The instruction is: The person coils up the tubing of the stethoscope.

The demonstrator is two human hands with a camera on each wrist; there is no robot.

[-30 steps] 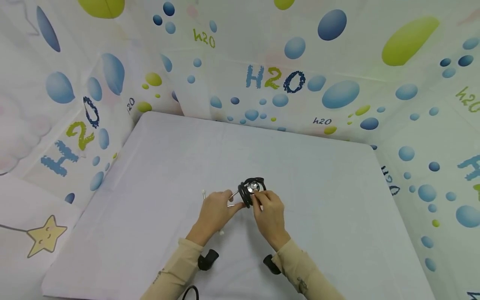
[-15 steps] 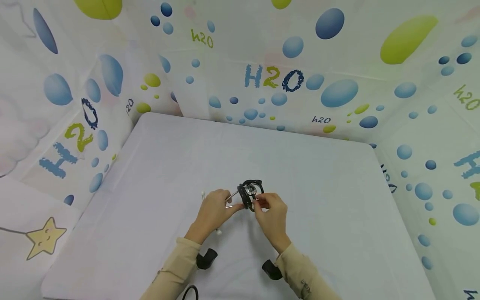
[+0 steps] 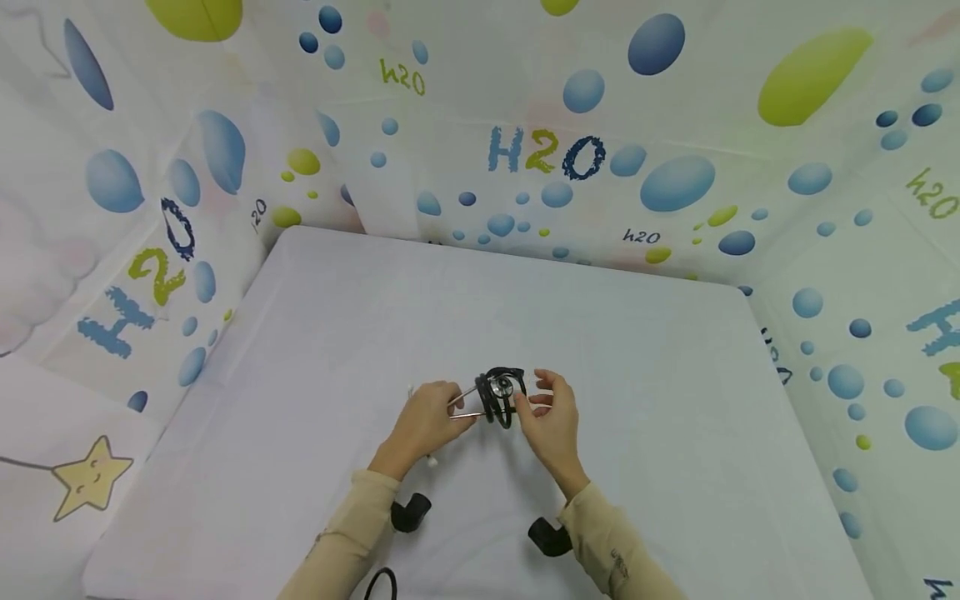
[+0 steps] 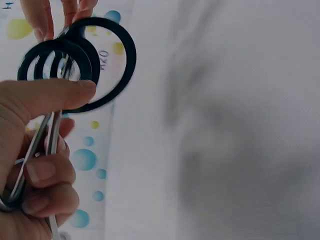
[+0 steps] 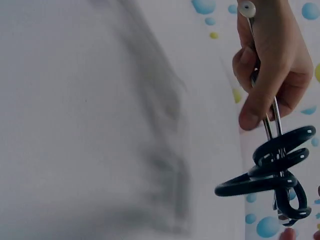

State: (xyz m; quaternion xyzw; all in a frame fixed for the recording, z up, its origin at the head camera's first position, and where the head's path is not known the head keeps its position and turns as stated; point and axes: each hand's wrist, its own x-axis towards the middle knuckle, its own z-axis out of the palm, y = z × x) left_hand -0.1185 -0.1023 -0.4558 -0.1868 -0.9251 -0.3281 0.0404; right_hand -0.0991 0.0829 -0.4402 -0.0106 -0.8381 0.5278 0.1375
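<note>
A stethoscope (image 3: 486, 402) is held above the table, its black tubing (image 5: 280, 155) wound in several loops around its metal ear tubes. Among the coils shows the round silver chest piece (image 3: 502, 386). My left hand (image 3: 426, 418) grips the metal ear tubes, with the thumb (image 4: 75, 92) lying over them near the coil. A pale eartip (image 5: 247, 9) sticks out behind that hand. On the coil's other side is my right hand (image 3: 551, 423), fingers spread apart and thumb beside the tubing; whether the thumb touches it I cannot tell. Only some right fingers show in the left wrist view.
A white-covered table (image 3: 637, 400) lies beneath the hands. Patterned cloth walls (image 3: 450, 108) rise behind it and at both sides. Black wrist devices (image 3: 411, 512) sit by both sleeves, and a black cable loop (image 3: 382, 583) shows at the front edge.
My right hand has come off the chest piece area and moved slightly right, its fingers spreading apart. My left hand keeps hold of the ear tubes; the stethoscope has dropped slightly in view.
</note>
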